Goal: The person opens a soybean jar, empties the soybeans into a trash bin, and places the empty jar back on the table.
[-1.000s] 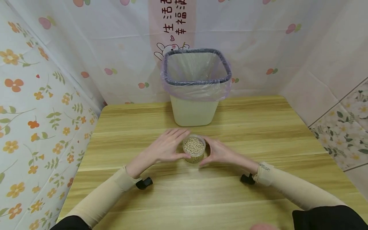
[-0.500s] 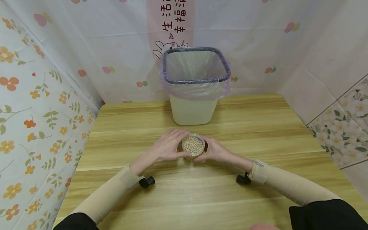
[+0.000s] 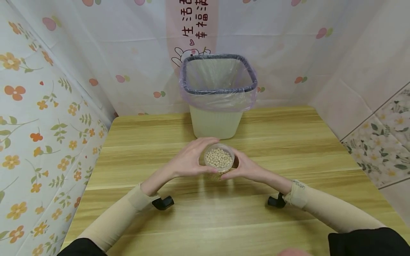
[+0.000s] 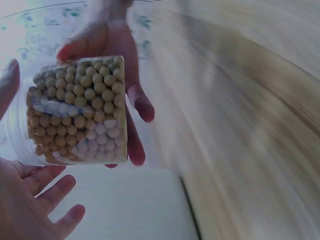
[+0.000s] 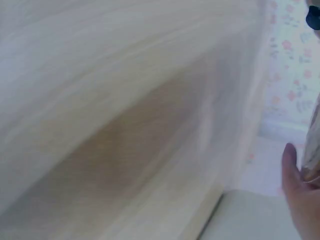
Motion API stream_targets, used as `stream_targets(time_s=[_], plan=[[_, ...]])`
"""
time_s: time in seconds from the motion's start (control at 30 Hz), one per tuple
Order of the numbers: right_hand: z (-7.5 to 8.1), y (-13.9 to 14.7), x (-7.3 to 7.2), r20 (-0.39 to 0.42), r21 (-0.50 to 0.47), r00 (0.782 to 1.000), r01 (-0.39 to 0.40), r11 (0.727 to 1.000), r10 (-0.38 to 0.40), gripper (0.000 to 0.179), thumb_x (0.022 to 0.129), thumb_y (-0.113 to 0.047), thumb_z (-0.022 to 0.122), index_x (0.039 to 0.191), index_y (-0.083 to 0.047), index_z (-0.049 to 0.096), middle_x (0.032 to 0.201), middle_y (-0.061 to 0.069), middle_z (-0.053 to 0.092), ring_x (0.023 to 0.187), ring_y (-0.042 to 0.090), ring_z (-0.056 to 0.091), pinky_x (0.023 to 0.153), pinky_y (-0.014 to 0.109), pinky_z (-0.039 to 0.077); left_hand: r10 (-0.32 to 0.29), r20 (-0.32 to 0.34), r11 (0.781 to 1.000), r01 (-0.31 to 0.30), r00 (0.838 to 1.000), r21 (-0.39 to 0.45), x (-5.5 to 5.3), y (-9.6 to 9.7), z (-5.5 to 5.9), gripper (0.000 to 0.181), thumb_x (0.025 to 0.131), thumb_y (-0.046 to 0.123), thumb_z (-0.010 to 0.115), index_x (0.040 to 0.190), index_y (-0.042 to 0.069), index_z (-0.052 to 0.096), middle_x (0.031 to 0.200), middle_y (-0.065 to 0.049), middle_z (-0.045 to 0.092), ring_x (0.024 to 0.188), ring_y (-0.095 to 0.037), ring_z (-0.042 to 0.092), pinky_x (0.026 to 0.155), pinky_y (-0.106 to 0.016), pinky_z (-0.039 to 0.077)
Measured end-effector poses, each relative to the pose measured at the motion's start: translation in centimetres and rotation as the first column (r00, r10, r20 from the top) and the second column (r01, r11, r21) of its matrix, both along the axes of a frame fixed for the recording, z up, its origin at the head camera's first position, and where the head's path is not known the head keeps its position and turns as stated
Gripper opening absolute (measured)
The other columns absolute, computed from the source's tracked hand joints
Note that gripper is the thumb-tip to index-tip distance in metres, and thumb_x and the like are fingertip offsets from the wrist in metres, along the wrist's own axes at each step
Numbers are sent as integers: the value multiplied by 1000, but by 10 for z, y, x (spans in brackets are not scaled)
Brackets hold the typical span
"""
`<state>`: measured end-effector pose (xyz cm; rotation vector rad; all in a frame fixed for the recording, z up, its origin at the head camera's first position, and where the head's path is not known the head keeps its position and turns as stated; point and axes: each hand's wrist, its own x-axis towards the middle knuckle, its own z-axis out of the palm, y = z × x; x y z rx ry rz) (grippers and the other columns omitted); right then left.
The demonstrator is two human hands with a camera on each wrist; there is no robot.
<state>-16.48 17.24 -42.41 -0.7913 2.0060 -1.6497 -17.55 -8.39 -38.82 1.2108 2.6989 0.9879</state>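
A clear round plastic jar [image 3: 219, 158] filled with small beige balls [image 4: 75, 105] is held between both hands, raised off the wooden table. My left hand [image 3: 189, 159] grips its left side, thumb at the front. From the right, my right hand [image 3: 246, 167] grips the jar with thumb and fingers. No lid shows on the jar's top, and the balls are visible through it. In the left wrist view the jar's flat base faces the table with a gap between. Only an edge of the jar shows in the right wrist view.
A pale bin [image 3: 216, 122] with a dark rim and a thin purple-tinted liner stands at the back of the table [image 3: 205, 220], just behind the jar. Patterned curtains [image 3: 128, 64] hang behind and at the left. A wrist camera [image 3: 162, 203] sits below each wrist.
The right fingers have closed in on the jar. Both hands have lifted it off the table, and it now appears larger and slightly farther right.
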Motion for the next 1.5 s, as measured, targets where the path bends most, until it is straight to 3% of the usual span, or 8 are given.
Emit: stream_targets(time_s=[0.17, 0.37, 0.53, 0.7, 0.97, 1.17, 1.33, 1.5], plan=[[14, 1, 4, 23, -82, 997, -70, 994, 72, 94, 83, -11, 84, 159, -5, 29, 149, 19, 46, 130, 21, 55, 104, 31, 53, -118, 119, 985, 101, 986, 137, 3, 2, 18, 96, 78, 56, 85, 157, 24, 39, 165, 4, 39, 151, -23, 40, 121, -58, 35], [21, 3, 10, 52, -115, 988, -139, 984, 146, 89, 84, -15, 83, 153, 4, 30, 139, 19, 51, 123, 16, 60, 102, 30, 55, -274, 219, 943, 217, 937, 251, 6, 2, 25, 107, 75, 84, 67, 158, 25, 37, 169, 2, 32, 156, -22, 32, 122, -60, 30], [23, 4, 16, 5, -53, 983, -184, 982, 184, 93, 83, -16, 83, 153, 9, 27, 144, 31, 46, 128, 16, 56, 108, 30, 50, -359, 283, 911, 268, 889, 313, 11, 5, 25, 93, 80, 60, 81, 155, 22, 41, 171, 3, 27, 161, -18, 17, 126, -61, 22], [27, 0, 21, -93, 55, 990, -105, 993, 110, 100, 73, -16, 88, 154, 1, 32, 149, 24, 48, 134, 28, 52, 112, 46, 45, -323, 255, 917, 235, 911, 322, 17, 10, 22, 82, 77, 26, 89, 148, 22, 48, 168, 10, 33, 161, -15, 17, 126, -57, 24], [27, -9, 24, -159, 8, 987, 13, 1000, -12, 100, 67, -11, 90, 151, -3, 36, 145, 20, 52, 130, 33, 53, 110, 53, 45, -210, 172, 935, 146, 962, 323, 20, 16, 17, 85, 75, 30, 90, 148, 24, 49, 164, 8, 41, 160, -14, 23, 123, -59, 30], [27, -18, 19, -235, -3, 953, 195, 981, -191, 100, 68, -10, 91, 153, -9, 38, 146, 15, 55, 133, 33, 55, 112, 58, 44, -17, 144, 940, -33, 989, 340, 20, 23, 14, 90, 73, 31, 92, 150, 19, 46, 166, 0, 38, 158, -22, 29, 122, -61, 30], [28, -23, 11, -243, -19, 940, 243, 970, -240, 99, 71, -11, 90, 155, -12, 37, 148, 14, 53, 135, 34, 54, 112, 55, 45, 102, 122, 946, -134, 987, 296, 20, 26, 14, 103, 76, 77, 73, 154, 19, 39, 166, -2, 36, 159, -23, 28, 124, -61, 29], [31, -19, 8, -230, -31, 949, 216, 976, -217, 98, 71, -10, 91, 154, -12, 39, 147, 13, 54, 134, 32, 54, 114, 55, 43, -20, 202, 964, -34, 979, 262, 16, 16, 23, 122, 70, 97, 50, 164, 23, 24, 172, -1, 23, 161, -24, 20, 125, -62, 24]])
